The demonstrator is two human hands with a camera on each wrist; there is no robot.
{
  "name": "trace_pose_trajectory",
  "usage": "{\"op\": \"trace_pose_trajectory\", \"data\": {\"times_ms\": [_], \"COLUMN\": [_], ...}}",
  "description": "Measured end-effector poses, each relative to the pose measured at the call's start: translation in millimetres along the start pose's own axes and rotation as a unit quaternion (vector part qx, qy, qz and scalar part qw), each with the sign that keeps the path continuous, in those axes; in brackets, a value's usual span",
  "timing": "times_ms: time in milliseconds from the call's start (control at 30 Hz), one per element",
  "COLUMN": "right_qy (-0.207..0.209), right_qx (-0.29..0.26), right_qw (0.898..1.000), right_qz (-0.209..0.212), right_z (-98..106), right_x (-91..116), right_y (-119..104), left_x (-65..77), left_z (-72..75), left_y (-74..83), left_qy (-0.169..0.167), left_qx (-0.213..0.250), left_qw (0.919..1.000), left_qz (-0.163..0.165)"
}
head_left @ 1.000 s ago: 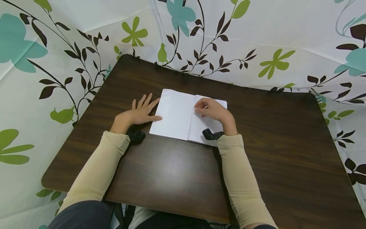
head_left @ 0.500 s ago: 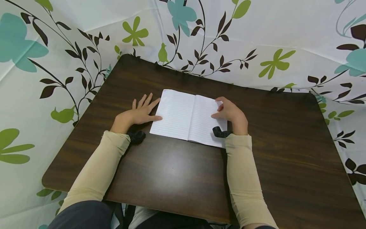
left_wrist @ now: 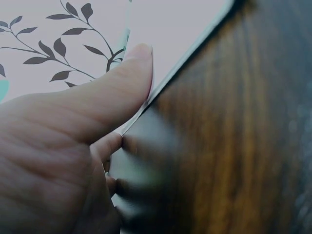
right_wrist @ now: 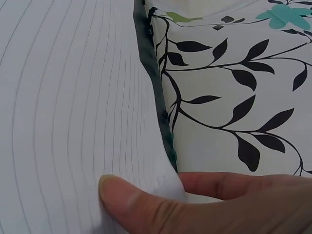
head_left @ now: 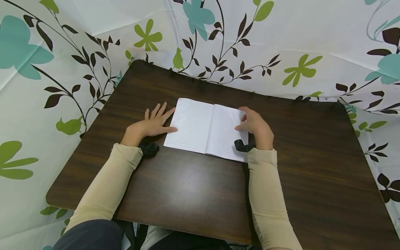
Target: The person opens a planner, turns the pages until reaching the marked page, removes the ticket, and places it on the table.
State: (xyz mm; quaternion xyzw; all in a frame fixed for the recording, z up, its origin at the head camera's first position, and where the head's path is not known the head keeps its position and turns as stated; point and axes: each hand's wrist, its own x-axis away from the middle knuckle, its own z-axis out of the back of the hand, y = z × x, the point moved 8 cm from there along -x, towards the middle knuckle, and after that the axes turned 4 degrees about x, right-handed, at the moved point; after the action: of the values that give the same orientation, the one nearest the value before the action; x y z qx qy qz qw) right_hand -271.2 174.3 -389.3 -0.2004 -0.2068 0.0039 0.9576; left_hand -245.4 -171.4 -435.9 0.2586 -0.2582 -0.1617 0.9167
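Observation:
An open notebook (head_left: 192,125) with lined white pages lies on the dark wooden table. My left hand (head_left: 149,125) is at its left edge, fingers spread flat on the tabletop. Its thumb rests on the margin of the left page, which the left wrist view shows up close. At the opposite side, my right hand (head_left: 257,126) holds the outer edge of the right page (right_wrist: 73,107). In the right wrist view the thumb (right_wrist: 122,197) lies on the ruled surface while the index finger (right_wrist: 209,185) is at the edge, partly behind the paper. Its other fingers are hidden.
The brown table (head_left: 312,166) extends well to the right of the notebook. A white cloth (head_left: 281,27) printed with leaves and flowers hangs behind it. Black wrist cameras sit at both wrists, the right one (head_left: 243,146) overlapping the page's lower corner in the head view.
My right hand has moved right from the middle of the right page to its outer edge, where thumb and index finger now take hold. The left hand stays in place.

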Motion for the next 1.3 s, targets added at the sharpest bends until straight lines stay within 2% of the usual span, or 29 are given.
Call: {"op": "trace_pose_trajectory", "data": {"times_ms": [233, 433, 567, 967, 1300], "right_qy": [0.021, 0.006, -0.003, -0.011, -0.024], "right_qx": [0.011, 0.014, -0.007, -0.091, -0.163], "right_qw": [1.000, 0.998, 0.997, 0.994, 0.984], "right_qz": [0.018, 0.053, 0.071, 0.065, 0.072], "right_z": [7.6, 6.4, 7.5, 10.1, 10.3], "right_x": [0.8, -2.7, -2.2, 2.2, 1.7], "right_y": [5.8, 11.4, 12.3, 16.5, 12.9], "left_x": [2.6, 3.0, 3.1, 3.0, 0.5], "left_z": [1.0, 0.0, 0.5, 0.6, -0.3], "left_y": [2.6, 2.6, 2.8, 5.1, 0.9], "left_qy": [0.003, 0.002, 0.004, 0.000, 0.002], "left_qx": [0.012, 0.009, 0.013, 0.002, 0.004], "left_qw": [0.9999, 1.0000, 0.9999, 1.0000, 1.0000], "left_qz": [-0.006, -0.004, -0.007, -0.001, -0.001]}}
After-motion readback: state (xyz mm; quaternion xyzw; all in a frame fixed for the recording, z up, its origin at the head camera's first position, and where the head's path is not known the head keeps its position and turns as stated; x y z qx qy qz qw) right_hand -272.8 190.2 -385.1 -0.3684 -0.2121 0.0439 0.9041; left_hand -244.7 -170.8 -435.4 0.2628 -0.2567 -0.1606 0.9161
